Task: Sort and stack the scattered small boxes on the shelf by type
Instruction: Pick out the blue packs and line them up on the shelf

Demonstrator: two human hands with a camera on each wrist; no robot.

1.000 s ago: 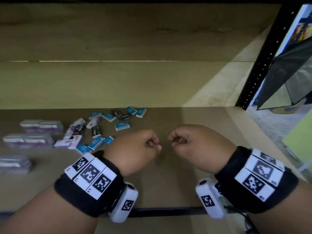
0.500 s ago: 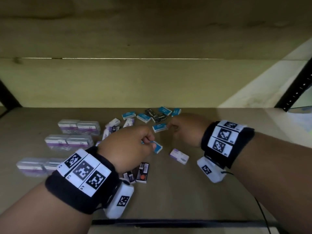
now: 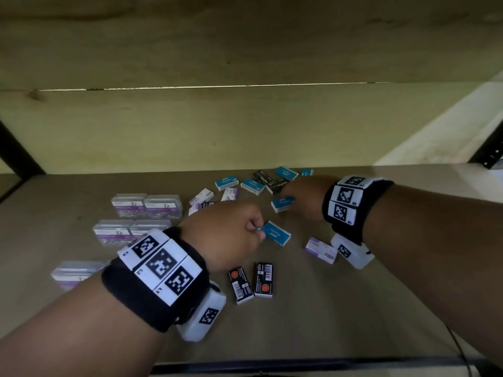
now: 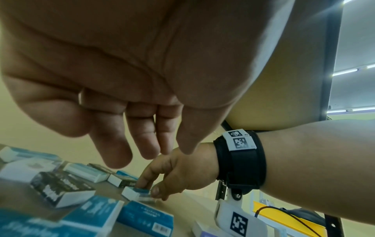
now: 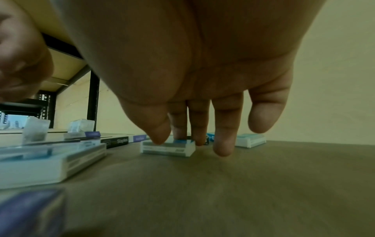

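A blue staples box [image 3: 276,233] lies flat mid-shelf, its near end pinched by the left hand [image 3: 227,235]. Just behind it, the right hand [image 3: 303,197] pinches a second blue box [image 3: 281,204] between thumb and fingers, low on the shelf board [image 3: 353,308]. Two black staples boxes [image 3: 251,284] lie side by side nearer the front edge. Clear clip cases [image 3: 147,205] sit in pairs to the left.

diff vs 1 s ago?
Both hands went from empty fists near the front edge out to the boxes. Left hand now pinches a blue box; right hand grips another blue box. Clear cases unmoved.
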